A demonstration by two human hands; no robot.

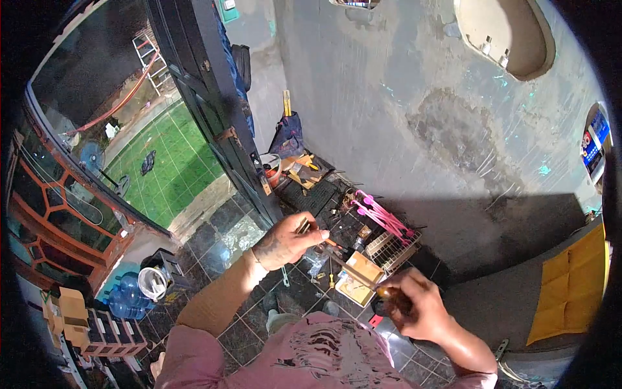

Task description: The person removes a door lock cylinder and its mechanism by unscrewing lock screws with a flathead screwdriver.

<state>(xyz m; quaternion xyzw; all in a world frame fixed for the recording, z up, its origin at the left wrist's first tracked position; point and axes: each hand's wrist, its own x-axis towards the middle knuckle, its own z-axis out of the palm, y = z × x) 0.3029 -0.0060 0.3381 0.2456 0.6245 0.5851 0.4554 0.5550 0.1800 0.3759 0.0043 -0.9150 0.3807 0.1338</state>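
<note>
My right hand (414, 305) is closed around the amber handle of a screwdriver (355, 272). The long metal shaft slants up and left toward my other hand. Held between the thumb and fingers of my left hand (285, 241) is a small brassy metal piece (302, 225); its lower part is hidden by the fingers. Both hands are raised in front of my chest, over the tiled floor. Beneath the screwdriver shaft, in this view, lies a shallow wooden box (360, 277). A smaller yellow-handled tool (332, 281) rests on the tiles beside that box.
A dark metal door (207, 97) stands ajar on the left. On the floor are a wire rack (392, 251), a pink frame (382, 217) and scattered scraps. Water jugs (126, 298), a white bucket (153, 283) and a crate (115, 334) stand lower left. A grey wall (363, 97) rises ahead.
</note>
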